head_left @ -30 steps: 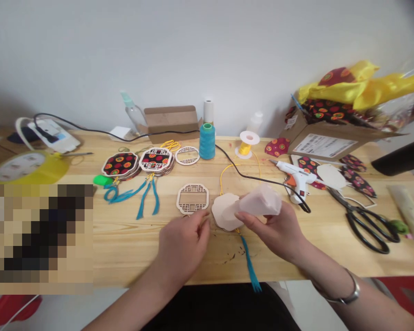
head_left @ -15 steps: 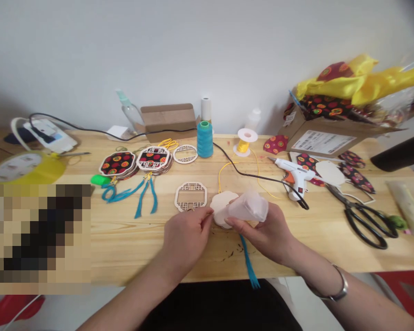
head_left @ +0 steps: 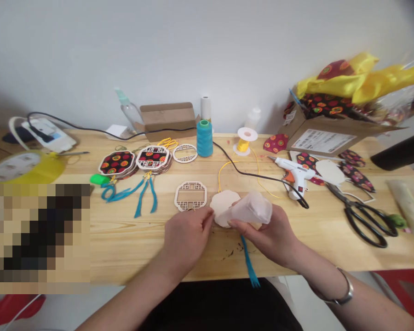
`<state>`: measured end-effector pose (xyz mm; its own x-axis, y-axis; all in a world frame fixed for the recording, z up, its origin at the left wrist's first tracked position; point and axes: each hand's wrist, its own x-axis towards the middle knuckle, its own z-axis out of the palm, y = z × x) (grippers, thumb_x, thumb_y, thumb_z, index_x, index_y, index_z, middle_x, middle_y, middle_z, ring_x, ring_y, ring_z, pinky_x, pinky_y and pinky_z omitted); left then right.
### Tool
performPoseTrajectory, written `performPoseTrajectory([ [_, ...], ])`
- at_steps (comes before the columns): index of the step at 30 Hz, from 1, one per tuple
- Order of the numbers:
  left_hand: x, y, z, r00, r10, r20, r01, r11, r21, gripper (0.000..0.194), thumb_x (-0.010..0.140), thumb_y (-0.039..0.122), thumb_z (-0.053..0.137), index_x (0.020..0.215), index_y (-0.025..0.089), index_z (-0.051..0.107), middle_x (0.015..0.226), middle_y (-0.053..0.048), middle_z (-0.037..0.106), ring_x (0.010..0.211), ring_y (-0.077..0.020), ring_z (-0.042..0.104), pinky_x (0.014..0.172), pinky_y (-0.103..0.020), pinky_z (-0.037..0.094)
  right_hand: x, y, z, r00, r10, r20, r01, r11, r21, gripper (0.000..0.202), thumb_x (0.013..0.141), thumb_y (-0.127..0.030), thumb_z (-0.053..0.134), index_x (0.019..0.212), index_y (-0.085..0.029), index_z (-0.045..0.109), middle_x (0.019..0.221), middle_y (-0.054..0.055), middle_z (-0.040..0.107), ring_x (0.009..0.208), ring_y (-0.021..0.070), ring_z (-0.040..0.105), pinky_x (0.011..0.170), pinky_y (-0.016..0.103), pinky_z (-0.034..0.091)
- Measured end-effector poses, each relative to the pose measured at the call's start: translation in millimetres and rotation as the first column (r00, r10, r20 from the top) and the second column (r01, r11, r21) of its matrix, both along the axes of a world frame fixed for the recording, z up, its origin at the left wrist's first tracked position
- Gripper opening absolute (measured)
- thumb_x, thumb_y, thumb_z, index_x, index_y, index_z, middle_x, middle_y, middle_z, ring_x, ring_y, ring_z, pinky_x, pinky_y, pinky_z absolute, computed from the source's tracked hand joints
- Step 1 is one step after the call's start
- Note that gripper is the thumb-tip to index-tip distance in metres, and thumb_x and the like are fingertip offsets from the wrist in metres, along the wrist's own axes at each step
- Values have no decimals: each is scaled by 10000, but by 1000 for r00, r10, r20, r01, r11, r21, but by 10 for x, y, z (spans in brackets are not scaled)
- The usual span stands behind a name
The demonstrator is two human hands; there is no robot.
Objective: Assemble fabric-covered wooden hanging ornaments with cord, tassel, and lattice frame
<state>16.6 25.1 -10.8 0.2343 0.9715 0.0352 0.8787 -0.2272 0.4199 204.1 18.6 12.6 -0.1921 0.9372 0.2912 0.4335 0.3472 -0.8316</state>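
A pale, scallop-edged wooden plaque lies on the table, with a yellow cord at its top and a blue tassel below. My left hand pinches the plaque's left edge between thumb and fingers. Wrapped in my right hand is a translucent white squeeze bottle, tilted with its narrow end toward the plaque. The tip is hard to make out. Just above my left hand lies a cut-out wooden lattice frame.
Finished-looking patterned pieces with tassels lie left. Behind stand a teal thread cone and a yellow cord spool. To the right are a glue gun, black-handled scissors and a fabric-filled carton. A black cable crosses the table.
My right hand and the squeeze bottle have moved slightly to the right over the plaque. My left hand keeps its place at the plaque's edge.
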Motion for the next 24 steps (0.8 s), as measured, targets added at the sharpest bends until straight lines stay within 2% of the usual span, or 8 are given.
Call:
performPoseTrajectory([
  [12,9,-7,1,999,-13,-33,13,1000,11,215,893,305,522,934,250,726,900,-28,767,801,-225,702,684,-315,478,155,-102,-13,994,-63,87,67,997,-42,100,780,-281,677,805,-186,655,755,27,717,643,153,662,575,231,531],
  [24,17,-13,14,999,-5,-51,5,1000,4,211,895,299,528,954,250,724,895,-24,767,798,-219,700,694,-315,480,324,-153,-52,983,-153,100,154,988,1,126,790,-308,678,734,-198,652,730,31,717,646,167,669,557,253,533],
])
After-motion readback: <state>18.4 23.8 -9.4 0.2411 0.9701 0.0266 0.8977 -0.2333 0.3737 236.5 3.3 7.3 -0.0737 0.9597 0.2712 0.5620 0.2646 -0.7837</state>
